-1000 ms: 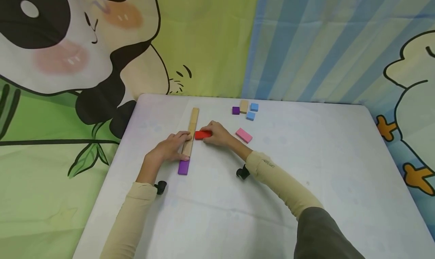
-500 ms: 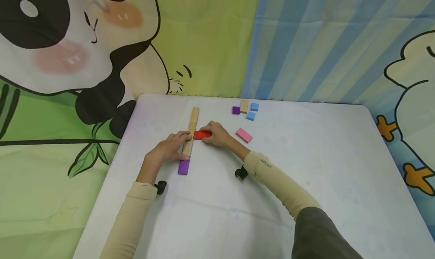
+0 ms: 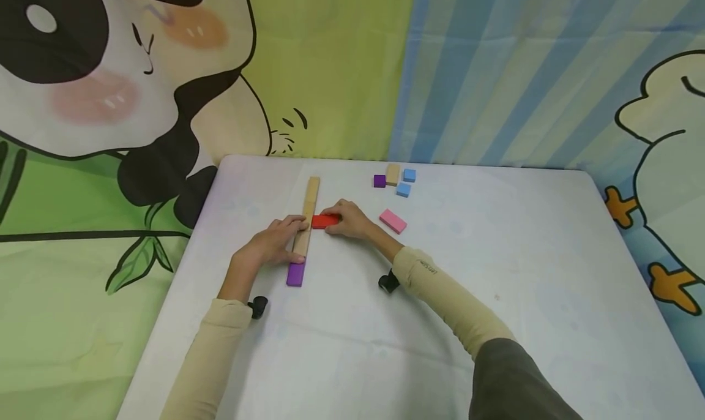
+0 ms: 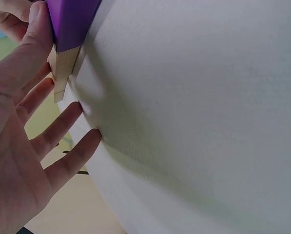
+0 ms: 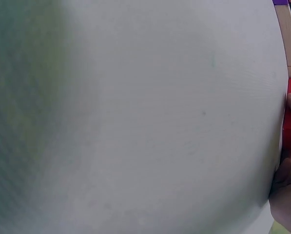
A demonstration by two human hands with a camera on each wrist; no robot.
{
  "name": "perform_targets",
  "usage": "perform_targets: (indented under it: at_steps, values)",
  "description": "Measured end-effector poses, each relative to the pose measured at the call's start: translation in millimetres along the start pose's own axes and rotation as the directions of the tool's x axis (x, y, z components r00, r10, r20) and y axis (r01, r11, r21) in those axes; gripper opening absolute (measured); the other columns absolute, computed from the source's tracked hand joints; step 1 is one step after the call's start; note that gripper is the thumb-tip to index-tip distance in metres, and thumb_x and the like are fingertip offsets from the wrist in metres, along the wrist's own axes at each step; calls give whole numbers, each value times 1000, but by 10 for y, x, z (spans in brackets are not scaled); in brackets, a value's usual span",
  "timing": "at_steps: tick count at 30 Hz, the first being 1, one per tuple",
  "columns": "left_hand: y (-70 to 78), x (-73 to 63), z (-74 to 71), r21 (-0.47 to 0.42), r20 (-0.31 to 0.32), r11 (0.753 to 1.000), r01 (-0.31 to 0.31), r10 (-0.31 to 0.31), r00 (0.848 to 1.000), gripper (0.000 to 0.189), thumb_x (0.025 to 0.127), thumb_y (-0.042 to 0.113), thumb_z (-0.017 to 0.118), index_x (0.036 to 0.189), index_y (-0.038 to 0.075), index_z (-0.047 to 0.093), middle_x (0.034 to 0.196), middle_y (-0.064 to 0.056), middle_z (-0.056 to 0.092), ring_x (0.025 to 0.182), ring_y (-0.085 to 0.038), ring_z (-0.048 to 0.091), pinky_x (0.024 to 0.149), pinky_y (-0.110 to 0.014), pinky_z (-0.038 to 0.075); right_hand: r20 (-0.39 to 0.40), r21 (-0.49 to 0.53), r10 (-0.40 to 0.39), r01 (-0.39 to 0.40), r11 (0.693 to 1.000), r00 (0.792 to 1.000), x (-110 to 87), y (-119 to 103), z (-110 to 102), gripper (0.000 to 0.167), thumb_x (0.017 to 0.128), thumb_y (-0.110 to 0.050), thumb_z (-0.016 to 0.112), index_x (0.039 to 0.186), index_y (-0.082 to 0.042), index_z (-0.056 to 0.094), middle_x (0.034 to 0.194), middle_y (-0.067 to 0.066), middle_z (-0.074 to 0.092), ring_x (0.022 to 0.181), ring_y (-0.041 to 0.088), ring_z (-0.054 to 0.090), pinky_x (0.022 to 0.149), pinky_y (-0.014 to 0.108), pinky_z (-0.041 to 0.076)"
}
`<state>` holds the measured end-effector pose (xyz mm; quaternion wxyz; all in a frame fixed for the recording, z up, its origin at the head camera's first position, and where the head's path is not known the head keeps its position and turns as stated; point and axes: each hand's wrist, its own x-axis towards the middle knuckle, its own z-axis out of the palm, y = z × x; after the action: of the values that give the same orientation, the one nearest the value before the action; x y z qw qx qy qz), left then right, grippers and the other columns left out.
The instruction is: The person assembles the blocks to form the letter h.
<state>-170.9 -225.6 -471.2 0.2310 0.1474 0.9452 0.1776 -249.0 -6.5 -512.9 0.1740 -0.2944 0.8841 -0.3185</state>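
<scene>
A straight row of wooden blocks [image 3: 302, 239] lies on the table, with a purple block [image 3: 295, 275] at its near end. My left hand [image 3: 275, 242] rests along the row's left side, fingers spread; its thumb touches the row near where purple meets wood. In the left wrist view the purple block [image 4: 72, 24] stands beside the thumb, and two fingertips touch the table. From the other side my right hand [image 3: 350, 220] pinches a red block [image 3: 325, 221]. That block lies crosswise, its left end against the row's right side. In the right wrist view the red block [image 5: 290, 129] is partly covered by fingers.
A pink block [image 3: 393, 221] lies to the right of the right hand. Near the table's back edge are a small purple cube [image 3: 379, 180], a plain wooden block [image 3: 393, 174] and two light blue blocks [image 3: 403, 190]. A printed curtain [image 3: 330, 71] hangs behind the white table [image 3: 523, 273].
The right hand has slid the red block slightly left, closing the small gap to the wooden row. The left hand has kept its place on the row. The head view has shifted a little.
</scene>
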Motion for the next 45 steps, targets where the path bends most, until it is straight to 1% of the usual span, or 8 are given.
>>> perform_targets:
  at_steps: [4,10,15,24,31,38,45]
  values:
    - [2,-8,12,1,-3,1000,-2,2,1000,87,78,39,78,149,15,35,161,-4,22,140,-35,32,105,-59,41,1,14,7,-7,1000,1000,-12,8,10,42,87,-19,72,128,-13,64,112,13,59,96,19,48,78,23,35]
    - [7,-11,15,0,-7,1000,7,-7,1000,87,78,39,78,150,16,35,161,-4,23,140,-35,32,105,-59,40,-23,15,2,-2,1000,1000,-5,9,22,41,86,-20,72,125,-12,65,111,13,60,96,20,48,78,24,35]
    - [-2,-8,19,1,-11,1000,10,-10,1000,88,78,39,78,150,16,34,161,-5,23,140,-35,32,105,-60,40,-24,14,12,-12,1000,1000,1,-3,23,41,86,-21,72,125,-12,64,113,13,60,98,21,49,80,25,35]
    - [19,-11,-6,2,-14,1000,-1,1,1000,86,78,38,79,149,14,36,160,-5,24,139,-35,33,105,-58,40,-28,14,14,-13,1000,1000,2,-1,9,41,86,-21,72,125,-12,64,113,13,60,100,22,49,81,26,36]
    - [38,-13,-18,1,-11,1000,2,-2,1000,86,77,38,79,148,15,37,160,-5,24,141,-34,32,106,-58,40,-42,21,20,-19,1000,999,-16,5,18,41,85,-22,72,125,-13,65,113,13,60,100,22,49,81,26,36]
    - [15,16,-8,19,-14,1000,3,-3,1000,86,77,39,79,148,15,37,160,-5,24,140,-35,32,105,-59,41,-58,28,18,-16,999,998,-10,15,33,41,85,-22,73,125,-13,65,112,13,61,100,22,49,81,27,36]
    - [1,17,-5,6,-7,1000,6,-6,1000,85,78,39,79,148,15,38,160,-4,24,141,-34,31,106,-58,40,-74,56,26,-22,998,997,-25,31,41,41,84,-21,73,124,-12,65,110,13,61,98,21,50,81,26,39]
